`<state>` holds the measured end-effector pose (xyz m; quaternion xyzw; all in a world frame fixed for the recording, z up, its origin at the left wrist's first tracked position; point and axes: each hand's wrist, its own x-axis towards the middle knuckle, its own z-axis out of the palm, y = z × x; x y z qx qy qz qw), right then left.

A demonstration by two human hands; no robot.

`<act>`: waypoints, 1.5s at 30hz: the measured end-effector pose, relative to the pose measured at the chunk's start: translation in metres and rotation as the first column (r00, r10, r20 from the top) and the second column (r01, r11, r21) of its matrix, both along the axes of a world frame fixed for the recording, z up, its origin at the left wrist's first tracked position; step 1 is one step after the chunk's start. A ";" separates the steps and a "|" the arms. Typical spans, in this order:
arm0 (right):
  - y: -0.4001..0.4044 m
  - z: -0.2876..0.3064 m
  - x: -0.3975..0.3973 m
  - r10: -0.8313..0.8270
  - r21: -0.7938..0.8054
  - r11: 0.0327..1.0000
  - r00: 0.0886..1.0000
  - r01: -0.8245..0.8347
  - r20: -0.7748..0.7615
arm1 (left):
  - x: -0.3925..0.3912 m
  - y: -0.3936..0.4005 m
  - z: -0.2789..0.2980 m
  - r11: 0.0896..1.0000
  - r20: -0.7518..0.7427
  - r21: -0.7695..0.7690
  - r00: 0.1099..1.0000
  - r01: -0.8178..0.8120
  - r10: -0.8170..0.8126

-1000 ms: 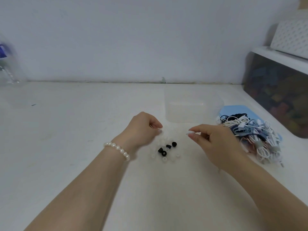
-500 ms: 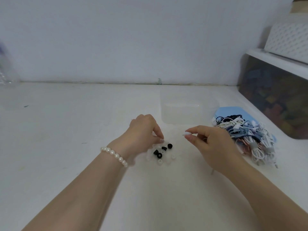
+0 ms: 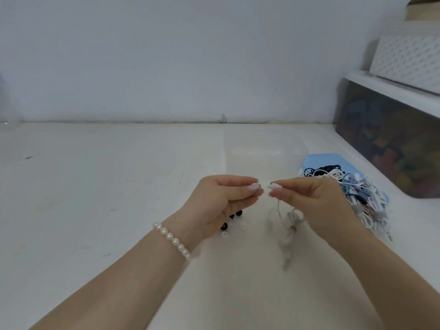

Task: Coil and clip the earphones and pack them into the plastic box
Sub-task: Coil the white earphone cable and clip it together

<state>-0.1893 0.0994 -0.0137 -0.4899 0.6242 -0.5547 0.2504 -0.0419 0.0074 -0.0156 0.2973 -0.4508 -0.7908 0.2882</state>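
My right hand pinches a white earbud at its fingertips, and the thin white cable of the earphone hangs blurred below it. My left hand is lifted beside it with thumb and forefinger pinched on a small clear ear tip, close to the earbud. Under my left hand lie several loose black and clear ear tips. A clear plastic box stands open behind my hands. A pile of coiled earphones lies on the right.
The pile rests partly on a light blue lid. A dark translucent storage bin with a white lid and a white patterned box on top stands at the right edge. The white wall runs along the table's back.
My left hand rose from the scattered ear tips with one pinched in it and moved toward the earbud. My right hand lifted too, so the cable now dangles.
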 end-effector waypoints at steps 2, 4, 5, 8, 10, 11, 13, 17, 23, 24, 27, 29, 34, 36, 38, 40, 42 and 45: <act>0.003 0.005 0.000 0.038 -0.029 0.999 0.996 -0.036 0.076 | 0.000 0.000 0.000 0.995 -0.048 0.094 0.999 0.026 -0.021; 0.003 0.006 0.002 0.087 -0.036 0.996 0.995 -0.085 0.054 | -0.001 0.003 0.001 0.990 -0.079 0.128 0.996 0.056 -0.046; 0.003 0.006 0.003 0.109 -0.040 0.993 0.994 -0.108 0.021 | -0.001 0.004 0.001 0.989 -0.086 0.134 0.995 0.062 -0.051; 0.002 0.005 0.005 0.122 -0.037 0.992 0.991 -0.124 -0.053 | -0.002 0.005 0.000 0.988 -0.064 0.147 0.998 0.038 -0.029; 0.002 0.005 0.005 0.111 -0.035 0.993 0.990 -0.114 -0.082 | -0.003 0.006 -0.001 0.991 -0.038 0.136 0.999 0.022 -0.017; 0.003 0.006 0.005 0.106 -0.036 0.993 0.990 -0.110 -0.098 | -0.003 0.006 -0.002 0.992 -0.026 0.126 1.000 0.016 -0.012; 0.004 0.006 0.005 0.089 -0.032 0.995 0.987 -0.094 -0.130 | -0.003 0.006 -0.003 0.994 -0.007 0.107 1.000 0.006 -0.005; 0.004 0.005 0.006 0.098 0.003 0.995 0.983 -0.099 -0.153 | -0.004 0.009 -0.006 0.999 0.027 0.051 1.000 -0.008 0.007; 0.003 0.003 0.006 0.092 0.040 0.996 0.976 -0.085 -0.199 | -0.004 0.010 -0.005 1.000 0.032 -0.002 0.999 -0.007 0.007; 0.003 0.003 0.006 0.085 0.041 0.996 0.977 -0.078 -0.196 | -0.004 0.010 -0.005 1.000 0.027 -0.004 1.000 -0.004 0.004; 0.003 0.004 0.006 0.084 0.048 0.996 0.978 -0.076 -0.192 | -0.005 0.012 -0.005 1.000 0.017 -0.022 1.000 -0.005 0.006; 0.003 0.005 0.006 0.095 0.055 0.995 0.979 -0.087 -0.180 | -0.004 0.013 -0.005 0.999 0.012 -0.031 1.000 -0.014 0.014; 0.005 0.008 0.008 0.068 0.023 0.998 0.985 -0.065 -0.160 | -0.004 0.011 -0.003 1.000 -0.012 -0.002 1.000 -0.028 0.028; 0.005 0.009 0.008 0.065 0.017 0.998 0.984 -0.063 -0.167 | -0.004 0.011 -0.003 1.000 -0.009 -0.010 1.000 -0.020 0.020; 0.005 0.009 0.007 0.074 0.038 0.997 0.981 -0.068 -0.181 | -0.003 0.011 -0.003 1.000 -0.006 -0.017 1.000 -0.017 0.017; 0.005 0.007 0.006 0.065 0.051 0.997 0.980 -0.056 -0.190 | -0.003 0.012 -0.003 1.000 -0.006 -0.021 1.000 -0.015 0.015; 0.005 0.006 0.005 0.049 0.057 0.998 0.980 -0.039 -0.194 | -0.004 0.012 -0.004 1.000 -0.010 -0.022 1.000 -0.018 0.018; 0.004 0.005 0.005 0.041 0.063 0.998 0.978 -0.029 -0.205 | -0.004 0.013 -0.004 0.999 -0.011 -0.029 1.000 -0.028 0.028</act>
